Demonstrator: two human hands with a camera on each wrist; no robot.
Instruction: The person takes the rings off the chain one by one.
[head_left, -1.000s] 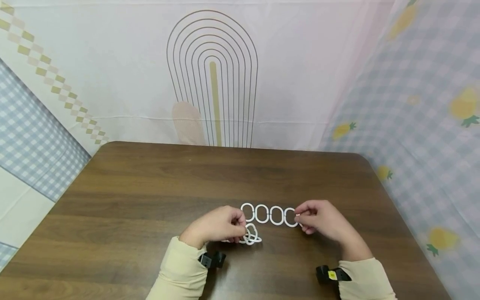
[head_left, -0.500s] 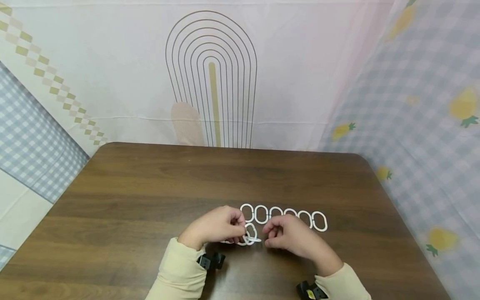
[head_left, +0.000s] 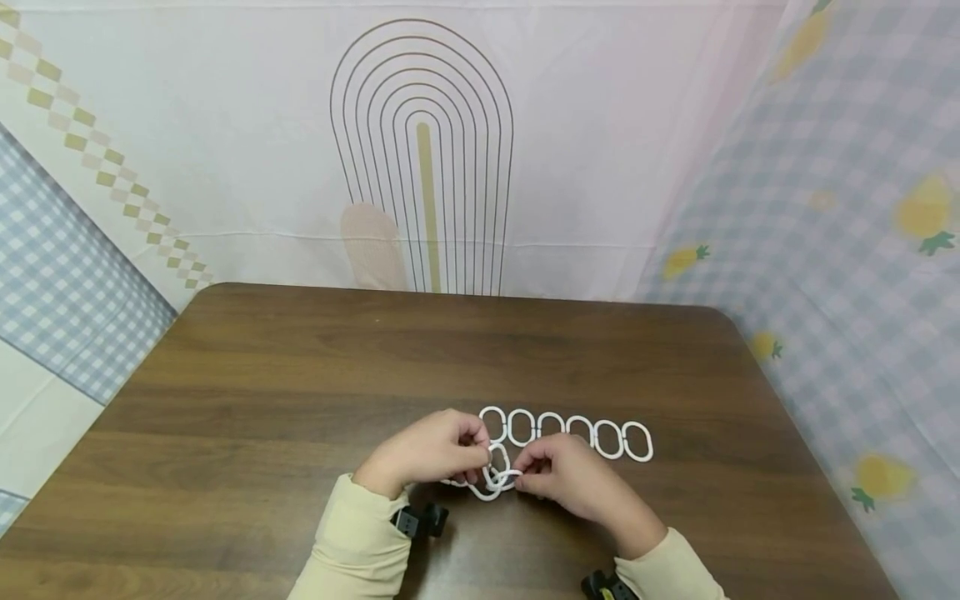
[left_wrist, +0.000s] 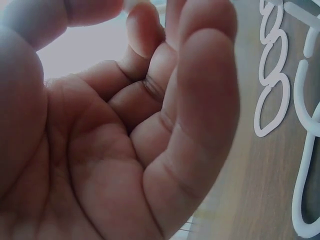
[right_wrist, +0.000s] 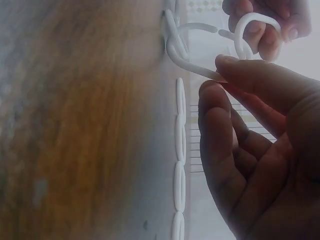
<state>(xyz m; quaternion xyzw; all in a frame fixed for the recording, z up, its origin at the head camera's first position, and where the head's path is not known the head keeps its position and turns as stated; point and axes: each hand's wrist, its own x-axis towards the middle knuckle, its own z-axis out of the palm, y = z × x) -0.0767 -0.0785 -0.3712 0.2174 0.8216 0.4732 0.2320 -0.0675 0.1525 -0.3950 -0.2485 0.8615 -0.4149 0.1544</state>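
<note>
White oval split rings are gathered between my two hands. In the head view, my left hand [head_left: 431, 452] pinches an upright ring [right_wrist: 257, 16] between thumb and fingers. Facing it, my right hand [head_left: 572, 475] pinches a second ring [right_wrist: 192, 68] between thumb and forefinger; a small gap shows in that ring's far side. The two rings hook through each other in the right wrist view. Another ring [head_left: 483, 497] hangs or lies below them, and part of one more ring [head_left: 453, 482] shows under my left hand. My left fingertips are cut off in the left wrist view.
Several white rings [head_left: 637, 423] lie end to end in a row on the brown wooden table [head_left: 337, 358], just beyond my hands. My right hand partly covers the row. Patterned cloths [head_left: 600, 150] hang behind and beside the table. Both wrists wear black camera straps [head_left: 420, 521].
My right hand has come left and nearer from the right end of the row, uncovering it, and now pinches a ring beside my left hand. My left hand has stayed nearly still.
</note>
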